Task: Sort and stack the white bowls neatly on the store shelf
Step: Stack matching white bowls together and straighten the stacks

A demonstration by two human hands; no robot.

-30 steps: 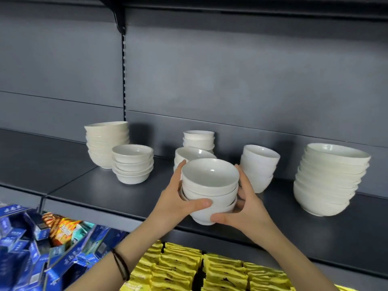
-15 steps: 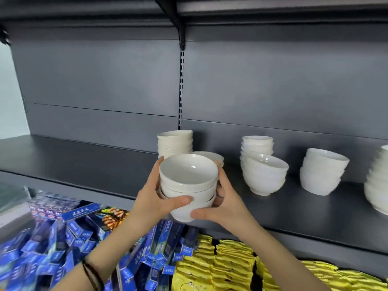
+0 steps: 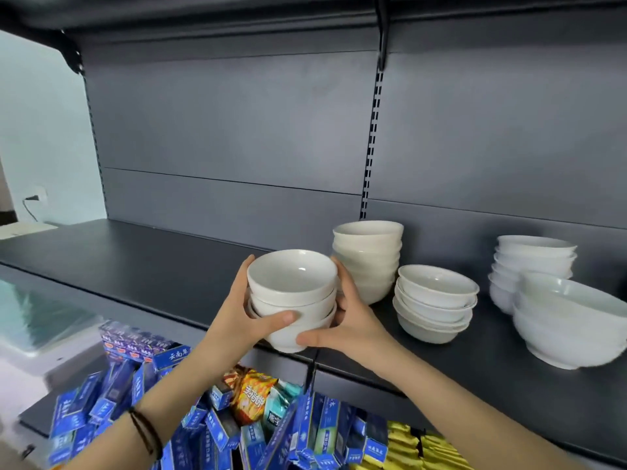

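Observation:
A small stack of three white bowls (image 3: pixel 292 298) hangs in the air over the front edge of the dark shelf (image 3: pixel 152 262). My left hand (image 3: pixel 242 320) grips its left side, thumb across the front. My right hand (image 3: pixel 349 320) holds its right side and underside. Right behind it stands a taller cream bowl stack (image 3: pixel 368 256). Further right sit a low stack of wide-rimmed bowls (image 3: pixel 436 301), a white stack by the back wall (image 3: pixel 532 262) and a larger bowl stack (image 3: pixel 570 320).
The shelf stretches bare to the left of the held stack. An upper shelf (image 3: pixel 203 15) overhangs above. Below the shelf lie blue boxes (image 3: pixel 210 429), snack bags (image 3: pixel 252 393) and yellow packets (image 3: pixel 410 449). A pale counter (image 3: pixel 37 330) is at the lower left.
Both hands have carried the held stack leftward along the shelf, past the other stacks, to just left of the cream stack. The view has swung left with them.

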